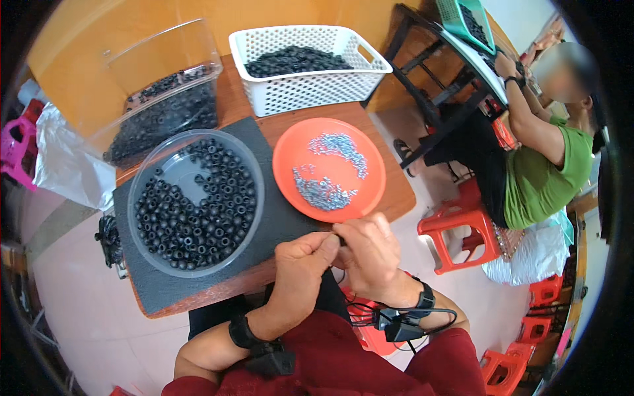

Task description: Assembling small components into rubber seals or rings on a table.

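Note:
Over the table's front edge my two hands meet, fingertips together. My left hand (300, 274) is closed in a pinch, its thumb against a small black ring-shaped part (341, 240) that is mostly hidden by fingers. Curled round the same part from the other side is my right hand (370, 254). Just beyond them, an orange-red plate (284, 162) carries two loose groups of tiny silvery metal pieces (323, 193). To the left, a clear round tub (258, 191) holds many black ring-shaped parts (191, 231) with round holes.
Under the tub lies a dark mat (129, 251) on the wooden table (396, 178). Behind stand a white perforated basket (284, 96) of black parts and a clear plastic box (162, 119) with more. At right, a person in green (548, 178) works at another table, near a red stool (456, 228).

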Demonstrator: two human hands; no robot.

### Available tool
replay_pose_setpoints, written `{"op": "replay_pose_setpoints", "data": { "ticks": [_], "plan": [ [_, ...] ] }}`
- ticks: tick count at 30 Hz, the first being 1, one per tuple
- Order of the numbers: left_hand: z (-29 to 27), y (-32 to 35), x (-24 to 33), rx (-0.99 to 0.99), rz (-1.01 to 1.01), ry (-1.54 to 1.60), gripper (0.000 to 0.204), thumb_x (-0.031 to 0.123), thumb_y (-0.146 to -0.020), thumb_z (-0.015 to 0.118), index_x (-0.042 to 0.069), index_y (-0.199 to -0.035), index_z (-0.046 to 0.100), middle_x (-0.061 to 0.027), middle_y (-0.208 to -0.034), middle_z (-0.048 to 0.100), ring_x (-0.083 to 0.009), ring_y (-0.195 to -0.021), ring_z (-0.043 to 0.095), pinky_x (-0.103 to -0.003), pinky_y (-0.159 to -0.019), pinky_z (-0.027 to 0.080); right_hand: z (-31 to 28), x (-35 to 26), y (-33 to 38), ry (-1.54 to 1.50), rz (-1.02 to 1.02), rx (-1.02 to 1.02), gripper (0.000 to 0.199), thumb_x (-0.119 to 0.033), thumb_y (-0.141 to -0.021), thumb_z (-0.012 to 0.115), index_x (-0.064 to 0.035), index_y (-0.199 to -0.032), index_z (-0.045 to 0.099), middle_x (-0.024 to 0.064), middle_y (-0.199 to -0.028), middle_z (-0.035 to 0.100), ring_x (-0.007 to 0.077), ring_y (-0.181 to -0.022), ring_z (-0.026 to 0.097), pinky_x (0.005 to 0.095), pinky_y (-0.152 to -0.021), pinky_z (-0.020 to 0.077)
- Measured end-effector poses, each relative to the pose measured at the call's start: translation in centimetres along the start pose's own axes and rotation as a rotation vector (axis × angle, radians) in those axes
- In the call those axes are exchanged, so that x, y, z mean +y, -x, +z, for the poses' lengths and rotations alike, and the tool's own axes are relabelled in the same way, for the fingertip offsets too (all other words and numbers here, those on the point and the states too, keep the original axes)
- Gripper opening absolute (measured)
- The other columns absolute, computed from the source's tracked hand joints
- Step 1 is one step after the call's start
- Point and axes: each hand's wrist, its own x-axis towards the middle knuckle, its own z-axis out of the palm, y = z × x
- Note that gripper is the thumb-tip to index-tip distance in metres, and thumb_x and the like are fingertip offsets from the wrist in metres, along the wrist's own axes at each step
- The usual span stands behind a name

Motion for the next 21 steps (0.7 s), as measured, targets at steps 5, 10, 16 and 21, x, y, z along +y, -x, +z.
{"op": "replay_pose_setpoints", "data": {
  "ticks": [5, 10, 16, 21],
  "plan": [
    [-0.8, 1.0, 1.0, -0.076, -0.023, 0.034, 0.031, 0.019, -0.094, 0.051, -0.006, -0.111, 0.058, -0.0103, -0.09, 0.066, -0.0156, -0.08, 0.063, -0.027, -0.076, 0.05, -1.3, 0.3, -2.3, -0.047, 0.131, -0.126, 0.029, 0.0, -0.064, 0.068, 0.0053, -0.091, 0.059, 0.0142, -0.075, 0.058, 0.027, -0.063, 0.053, 0.0363, -0.057, 0.0415],
    [-3.6, 2.7, 6.7, 0.048, 0.005, -0.164, 0.023, 0.011, -0.089, 0.057, -0.007, -0.103, 0.06, -0.0152, -0.09, 0.067, -0.0165, -0.075, 0.064, -0.028, -0.069, 0.052, -0.6, 4.9, -5.7, -0.129, 0.301, -0.056, 0.02, -0.005, -0.075, 0.066, 0.0043, -0.092, 0.062, 0.0103, -0.072, 0.058, 0.0188, -0.063, 0.053, 0.0305, -0.058, 0.0436],
    [-11.0, -0.1, 10.9, 0.381, 0.294, -0.626, 0.013, 0.001, -0.081, 0.058, -0.006, -0.091, 0.064, -0.0085, -0.075, 0.066, -0.0117, -0.066, 0.06, -0.023, -0.062, 0.048, 1.7, 11.4, -11.9, -0.198, 0.55, 0.003, 0.022, -0.01, -0.075, 0.064, 0.0052, -0.091, 0.063, 0.0116, -0.071, 0.063, 0.017, -0.064, 0.059, 0.0291, -0.062, 0.0464],
    [-15.3, -3.3, 11.4, 0.419, 0.391, -1.159, 0.017, 0.002, -0.074, 0.06, -0.001, -0.089, 0.066, -0.0127, -0.07, 0.064, -0.0214, -0.066, 0.063, -0.032, -0.064, 0.049, 3.9, 16.7, -17.8, 0.105, 0.382, 0.082, 0.022, -0.012, -0.071, 0.062, 0.0028, -0.087, 0.066, 0.0207, -0.074, 0.064, 0.0293, -0.07, 0.064, 0.0369, -0.068, 0.0486]
  ]
}}
